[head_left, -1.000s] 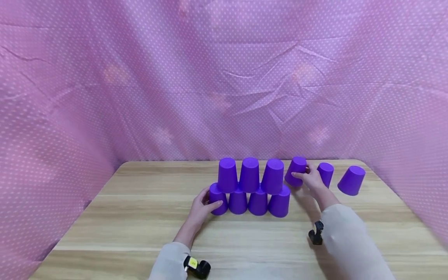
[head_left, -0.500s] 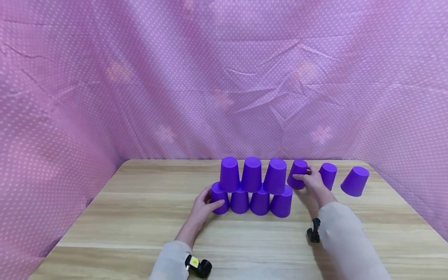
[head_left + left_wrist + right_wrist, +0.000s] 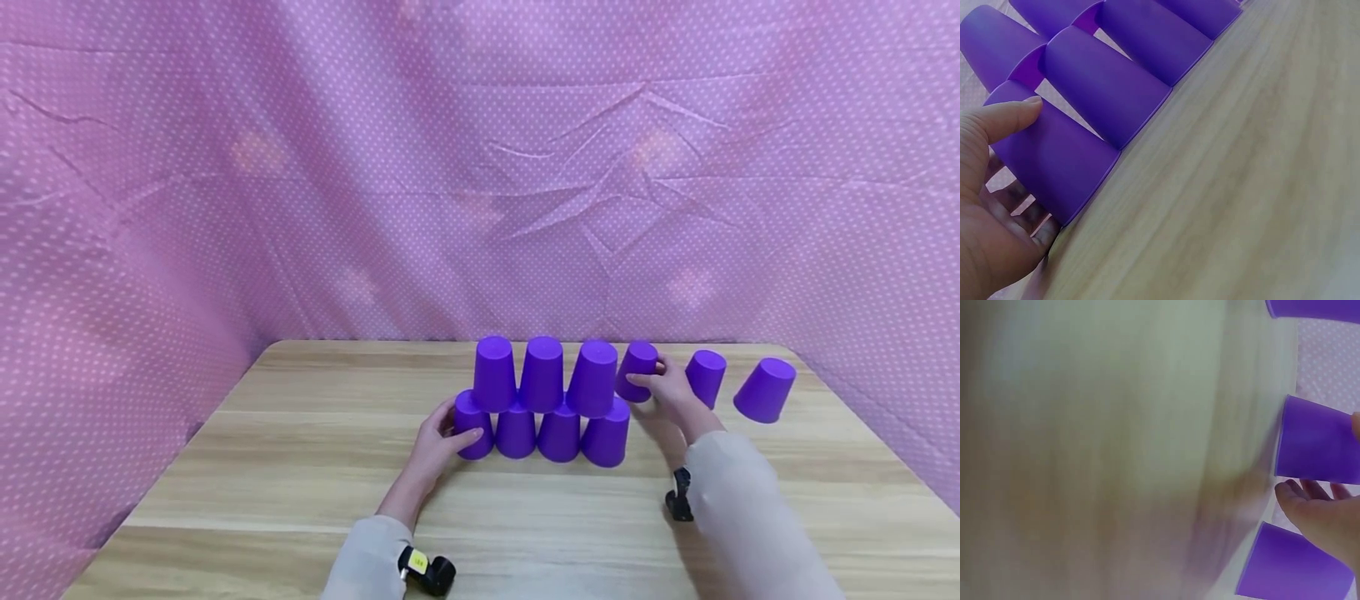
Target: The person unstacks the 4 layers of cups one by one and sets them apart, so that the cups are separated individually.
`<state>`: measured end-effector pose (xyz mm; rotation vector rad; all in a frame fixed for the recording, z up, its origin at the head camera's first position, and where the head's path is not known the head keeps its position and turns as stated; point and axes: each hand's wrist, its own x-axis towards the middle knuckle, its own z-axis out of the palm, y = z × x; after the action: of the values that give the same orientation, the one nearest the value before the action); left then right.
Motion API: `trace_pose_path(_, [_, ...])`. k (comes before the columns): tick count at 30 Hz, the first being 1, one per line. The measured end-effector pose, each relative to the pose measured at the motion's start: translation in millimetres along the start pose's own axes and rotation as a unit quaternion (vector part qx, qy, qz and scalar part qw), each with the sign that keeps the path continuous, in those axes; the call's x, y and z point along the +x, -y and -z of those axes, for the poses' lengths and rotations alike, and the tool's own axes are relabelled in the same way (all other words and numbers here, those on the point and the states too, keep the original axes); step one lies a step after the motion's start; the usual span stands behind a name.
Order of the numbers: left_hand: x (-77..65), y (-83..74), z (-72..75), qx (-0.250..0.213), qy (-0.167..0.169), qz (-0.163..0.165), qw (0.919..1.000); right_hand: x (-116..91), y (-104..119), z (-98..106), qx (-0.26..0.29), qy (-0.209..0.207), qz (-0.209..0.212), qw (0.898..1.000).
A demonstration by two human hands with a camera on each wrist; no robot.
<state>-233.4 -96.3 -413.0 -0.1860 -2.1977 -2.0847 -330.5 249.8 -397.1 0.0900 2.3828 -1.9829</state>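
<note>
Purple cups stand upside down in two tiers in the head view: several in the bottom row, three on top. My left hand [image 3: 437, 437] grips the leftmost bottom cup [image 3: 474, 423], thumb across its front and fingers around its far side. In the left wrist view, that cup [image 3: 1063, 156] has its rim down at the table, and a top-row cup [image 3: 1000, 47] bridges it and its neighbor. Just right of the stack, my right hand [image 3: 672, 392] holds another upside-down cup [image 3: 636, 367]. Its fingers show beside this cup [image 3: 1316, 440] in the right wrist view; the thumb is mostly cut off.
Two more upside-down purple cups stand to the right, one partly behind my right hand [image 3: 707, 375] and one farther out [image 3: 765, 390]. The wooden table [image 3: 300, 467] ends at a pink dotted cloth [image 3: 375, 208] hanging behind and at the sides.
My right hand's cup has come slightly closer to the stack. My left hand keeps its grip on the same cup. The whole head view has shifted a little.
</note>
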Motion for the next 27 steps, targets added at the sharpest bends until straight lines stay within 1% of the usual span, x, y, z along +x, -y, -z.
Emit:
trace_pose_path(3, [2.7,7.6,0.4,0.002,-0.003,-0.002,1.0000,-2,3,4,-0.011,0.025,-0.004,1.000])
trace_pose_path(7, [4.0,11.8,0.8,0.001,-0.011,-0.012,0.9999,-8,10,7,-0.062,0.037,0.002,0.997])
trace_pose_path(9, [4.2,12.4,1.1,0.005,-0.013,-0.018,0.9997,-13,15,8,-0.065,0.042,0.006,0.997])
trace_pose_path(14, [5.0,12.4,1.2,0.008,-0.007,-0.014,0.9999,-23,29,14,-0.058,0.047,0.020,0.997])
trace_pose_path(18, [4.3,11.2,0.9,0.004,-0.009,-0.012,0.9999,-28,39,16,-0.070,0.053,0.036,0.995])
trace_pose_path(22, [5.3,11.6,-0.1,0.002,-0.012,-0.011,0.9999,-33,48,17,-0.075,0.047,0.060,0.994])
trace_pose_path(23, [4.4,9.1,-0.4,0.000,-0.012,-0.010,0.9999,-35,50,17,-0.077,0.042,0.069,0.994])
trace_pose_path(27, [5.5,9.9,-0.4,0.004,-0.009,-0.009,0.9999,-43,60,18,-0.094,0.011,0.093,0.991])
